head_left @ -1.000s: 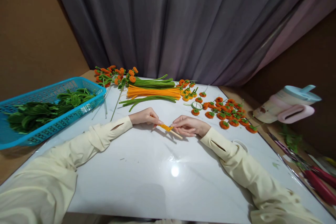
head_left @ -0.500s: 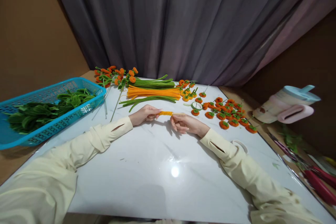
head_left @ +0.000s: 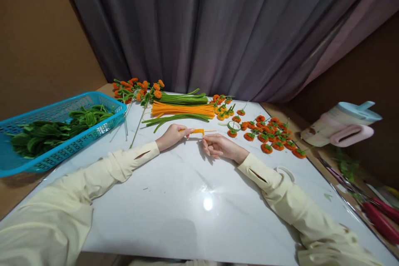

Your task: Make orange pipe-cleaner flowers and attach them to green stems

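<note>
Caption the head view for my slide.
Left hand and right hand hold a yellow-orange strand coiled around a thin stick.

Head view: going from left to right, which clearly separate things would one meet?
Blue basket, left hand, yellow-orange coil, right hand, cup.

Can't read any text or numbers here, tbh. The brown print on the cup and pale patch on the blue basket are too blurry.
</note>
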{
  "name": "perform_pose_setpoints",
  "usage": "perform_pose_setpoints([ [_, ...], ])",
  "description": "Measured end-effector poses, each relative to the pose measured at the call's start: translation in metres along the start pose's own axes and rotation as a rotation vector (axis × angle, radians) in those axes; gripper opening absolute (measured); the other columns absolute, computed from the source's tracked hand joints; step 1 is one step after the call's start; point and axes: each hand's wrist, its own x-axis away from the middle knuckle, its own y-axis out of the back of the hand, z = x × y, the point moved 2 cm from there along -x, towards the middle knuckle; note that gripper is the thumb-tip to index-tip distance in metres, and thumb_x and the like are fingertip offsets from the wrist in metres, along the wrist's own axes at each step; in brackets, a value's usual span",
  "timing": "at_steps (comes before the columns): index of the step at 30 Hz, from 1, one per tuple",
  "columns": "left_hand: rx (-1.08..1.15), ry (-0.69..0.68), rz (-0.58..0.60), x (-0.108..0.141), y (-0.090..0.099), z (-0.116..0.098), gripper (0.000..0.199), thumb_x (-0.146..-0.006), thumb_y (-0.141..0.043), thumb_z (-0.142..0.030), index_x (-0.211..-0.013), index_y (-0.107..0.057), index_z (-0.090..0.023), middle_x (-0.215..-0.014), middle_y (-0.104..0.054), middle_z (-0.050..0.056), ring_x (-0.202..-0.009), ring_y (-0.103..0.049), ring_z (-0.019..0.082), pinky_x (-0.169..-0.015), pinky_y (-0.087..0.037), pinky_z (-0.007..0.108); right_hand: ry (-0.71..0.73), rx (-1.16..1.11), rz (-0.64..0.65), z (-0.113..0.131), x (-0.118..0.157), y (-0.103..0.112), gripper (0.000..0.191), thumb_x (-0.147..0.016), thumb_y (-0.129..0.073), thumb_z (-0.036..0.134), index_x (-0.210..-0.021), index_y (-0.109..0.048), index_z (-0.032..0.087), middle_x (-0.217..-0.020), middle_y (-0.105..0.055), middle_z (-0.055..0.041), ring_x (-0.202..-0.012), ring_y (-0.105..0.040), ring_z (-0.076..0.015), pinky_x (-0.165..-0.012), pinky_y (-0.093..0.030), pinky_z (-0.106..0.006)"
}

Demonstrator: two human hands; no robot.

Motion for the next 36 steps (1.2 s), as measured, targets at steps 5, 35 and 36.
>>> perform_pose_setpoints([
  [5,-0.256,-0.176,-0.080,0.003,0.000,-0.005,0.042,-0.082,-0.051,-0.041,-0.054,-0.060,-0.011,-0.049,-0.053,-0.001,-0.050,-0.042,0.008,-0.056,-0.032,0.020,-0.006,0.017,-0.033,0.002,-0.001,-0.002,0.021,-0.085,-0.046,0.026,-0.070,-0.050,0.012,-0.058,-0.062,-0.0035,-0.027,-0.030,-0.0022,-0.029,-0.039,-0.017],
  [35,0.017,-0.021,0.591,0.000,0.015,-0.002,0.045,-0.075,-0.060,-0.048,-0.049,-0.057,-0.011,-0.039,-0.033,-0.004,-0.041,-0.025,0.006,-0.044,-0.017,0.024,-0.156,0.242,0.146,0.005,0.009,-0.006,0.031,-0.084,-0.053,0.032,-0.061,-0.053,0.012,-0.038,-0.053,0.0033,-0.020,-0.025,-0.0020,-0.021,-0.023,-0.012],
  [36,0.054,-0.005,0.599,0.000,0.015,-0.002,0.045,-0.075,-0.060,-0.047,-0.049,-0.057,-0.011,-0.039,-0.031,-0.004,-0.040,-0.024,0.006,-0.044,-0.016,0.025,-0.141,0.225,0.159,0.005,0.009,-0.006,0.030,-0.084,-0.054,0.032,-0.063,-0.053,0.011,-0.041,-0.054,0.0031,-0.020,-0.025,-0.0016,-0.022,-0.023,-0.012],
])
